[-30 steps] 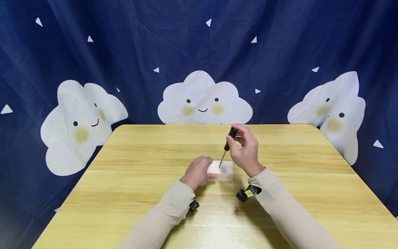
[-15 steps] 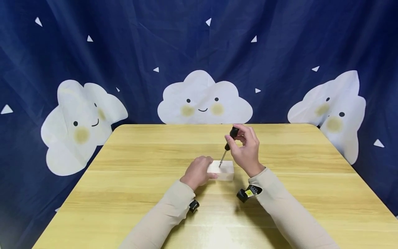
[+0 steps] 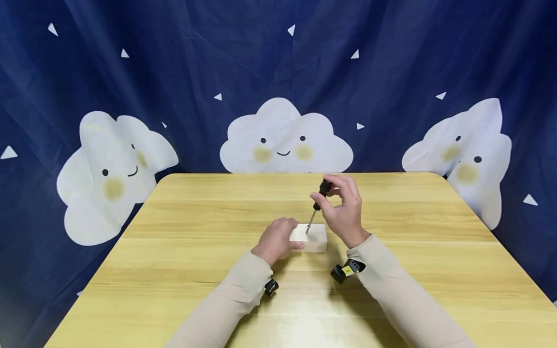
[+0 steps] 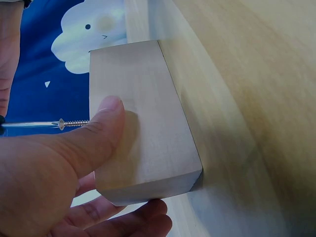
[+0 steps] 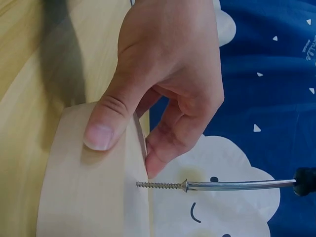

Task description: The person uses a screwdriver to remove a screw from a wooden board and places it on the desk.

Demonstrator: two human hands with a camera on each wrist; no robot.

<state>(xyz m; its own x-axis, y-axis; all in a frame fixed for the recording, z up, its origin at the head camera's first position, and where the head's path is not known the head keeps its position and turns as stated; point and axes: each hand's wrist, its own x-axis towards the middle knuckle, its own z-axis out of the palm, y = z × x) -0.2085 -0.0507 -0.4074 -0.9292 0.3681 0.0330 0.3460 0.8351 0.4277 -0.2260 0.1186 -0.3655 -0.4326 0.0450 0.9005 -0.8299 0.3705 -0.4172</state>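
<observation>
Plainly, the left hand (image 3: 275, 239) grips a block (image 3: 316, 238), the right hand (image 3: 346, 212) a screwdriver (image 3: 317, 206), the yellow label (image 3: 348, 270) unreadable.

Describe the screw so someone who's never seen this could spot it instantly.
On the wood-grain table, find the left hand gripping a pale block. On the block's upper face stands the small metal screw, in line with the black-handled screwdriver above. Unlike the screwdriver's smooth shaft, it is threaded and has a flared head.
</observation>
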